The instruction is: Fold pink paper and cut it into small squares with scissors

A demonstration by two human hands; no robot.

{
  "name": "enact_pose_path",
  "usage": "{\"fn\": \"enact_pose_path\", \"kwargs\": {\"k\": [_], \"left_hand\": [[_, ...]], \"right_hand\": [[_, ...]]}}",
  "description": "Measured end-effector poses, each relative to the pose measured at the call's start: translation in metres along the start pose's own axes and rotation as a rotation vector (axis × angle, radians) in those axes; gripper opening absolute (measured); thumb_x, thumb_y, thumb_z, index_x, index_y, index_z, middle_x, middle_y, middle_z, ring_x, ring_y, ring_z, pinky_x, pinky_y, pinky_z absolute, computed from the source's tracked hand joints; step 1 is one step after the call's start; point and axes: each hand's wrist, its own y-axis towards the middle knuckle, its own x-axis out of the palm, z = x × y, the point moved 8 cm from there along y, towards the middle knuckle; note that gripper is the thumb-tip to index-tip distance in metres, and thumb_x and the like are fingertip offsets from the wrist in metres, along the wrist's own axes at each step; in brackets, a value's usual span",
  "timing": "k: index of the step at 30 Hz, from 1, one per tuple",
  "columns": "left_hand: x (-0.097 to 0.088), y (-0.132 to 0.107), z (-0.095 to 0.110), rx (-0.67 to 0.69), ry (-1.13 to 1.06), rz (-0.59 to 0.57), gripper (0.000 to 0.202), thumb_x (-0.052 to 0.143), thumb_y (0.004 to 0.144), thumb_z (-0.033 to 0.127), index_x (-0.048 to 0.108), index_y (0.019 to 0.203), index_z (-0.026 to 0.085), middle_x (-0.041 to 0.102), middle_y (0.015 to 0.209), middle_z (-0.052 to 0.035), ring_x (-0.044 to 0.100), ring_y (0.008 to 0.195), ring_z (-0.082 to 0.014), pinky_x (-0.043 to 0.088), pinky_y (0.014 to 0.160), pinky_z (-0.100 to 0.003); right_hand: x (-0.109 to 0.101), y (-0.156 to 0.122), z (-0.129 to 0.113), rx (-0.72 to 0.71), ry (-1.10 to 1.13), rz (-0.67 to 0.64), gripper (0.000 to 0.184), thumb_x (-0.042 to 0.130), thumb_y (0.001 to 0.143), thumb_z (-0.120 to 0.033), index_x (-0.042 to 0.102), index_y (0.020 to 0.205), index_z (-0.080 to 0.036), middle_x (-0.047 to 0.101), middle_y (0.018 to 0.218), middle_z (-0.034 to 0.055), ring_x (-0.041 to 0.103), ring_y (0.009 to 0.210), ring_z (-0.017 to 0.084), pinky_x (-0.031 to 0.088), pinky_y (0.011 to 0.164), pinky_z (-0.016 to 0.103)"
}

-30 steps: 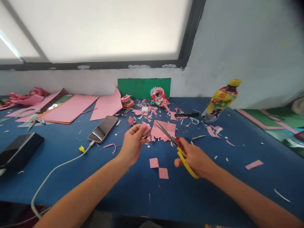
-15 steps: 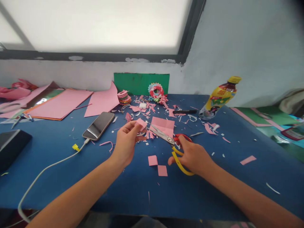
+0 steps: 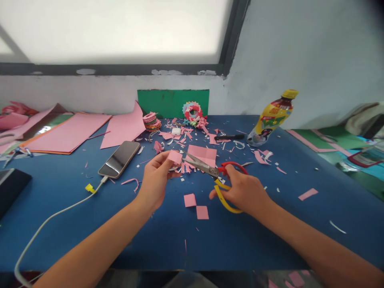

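Small pink paper piece point(image 3: 175, 157): raised above the table point(image 3: 156, 248), pinched between thumb and fingers of the left hand point(image 3: 156, 180). Judged very light, thin and easily bent or torn, unlikely to slip; best held by a corner or edge, fingertips well away from the blades.

Scissors point(image 3: 213, 171): right hand point(image 3: 247, 190) closed around the handles, one red, one yellow. Blades slightly parted, tips just beside the piece; contact cannot be told. Judged stiff and heavier than the paper; the handles are the place to hold.

Below the hands: two pink squares point(image 3: 202, 212), near corners almost meeting. Beyond the blades: a larger creased pink sheet point(image 3: 207, 154) among loose scraps, which clutter the surface there and could hide small pieces.

Farther out: phone point(image 3: 120, 160) with white cable point(image 3: 58, 212), left of the left hand; black pen point(image 3: 229, 137) and bottle point(image 3: 271, 120), beyond the right hand; paper ring point(image 3: 192, 113) before a green board point(image 3: 173, 100). Nothing stands between the hands.
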Motion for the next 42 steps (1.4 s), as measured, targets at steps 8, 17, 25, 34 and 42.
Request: {"fn": "enact_pose_path", "kwargs": {"k": [8,17,25,34,42], "left_hand": [[0.013,0.000,-0.006,-0.063,0.032,-0.162,0.035,0.052,0.076,0.047,0.064,0.079,0.015,0.061,0.077,-0.0045,0.057,0.073,-0.0166,0.049,0.056,-0.025],[0.010,0.000,-0.010,-0.123,0.212,-0.165,0.026,0.069,0.065,0.038,0.070,0.074,0.014,0.066,0.075,-0.0058,0.060,0.070,-0.0153,0.049,0.065,-0.026],[0.009,0.000,-0.010,-0.098,0.224,-0.159,0.021,0.069,0.066,0.036,0.071,0.073,0.016,0.068,0.071,-0.0056,0.061,0.066,-0.0145,0.048,0.062,-0.024],[0.011,-0.001,-0.008,-0.089,0.235,-0.198,0.015,0.069,0.067,0.032,0.072,0.071,0.017,0.069,0.071,-0.0055,0.062,0.065,-0.0143,0.049,0.061,-0.024],[0.011,-0.001,-0.009,-0.111,0.269,-0.221,0.015,0.067,0.071,0.032,0.072,0.075,0.019,0.070,0.075,-0.0038,0.062,0.070,-0.0133,0.050,0.065,-0.022]], "right_hand": [[-0.010,0.001,0.000,-0.036,-0.111,0.105,0.054,0.032,0.078,-0.064,0.055,0.086,-0.015,0.065,0.067,0.0093,0.063,0.057,0.024,0.027,0.043,0.024],[-0.018,-0.002,0.001,-0.086,-0.139,0.196,0.057,0.033,0.080,-0.062,0.059,0.089,-0.012,0.063,0.060,0.0100,0.061,0.056,0.022,0.026,0.043,0.024],[-0.018,0.002,0.011,0.000,-0.140,0.169,0.064,0.032,0.077,-0.067,0.058,0.095,-0.011,0.065,0.064,0.0112,0.063,0.059,0.024,0.030,0.044,0.024],[-0.022,0.002,0.013,-0.026,-0.178,0.219,0.065,0.033,0.076,-0.068,0.059,0.094,-0.012,0.063,0.061,0.0086,0.061,0.054,0.021,0.027,0.043,0.024],[-0.031,0.000,0.006,-0.101,-0.226,0.368,0.056,0.033,0.081,-0.061,0.060,0.084,-0.012,0.058,0.046,0.0026,0.057,0.043,0.016,0.024,0.040,0.023]]}}
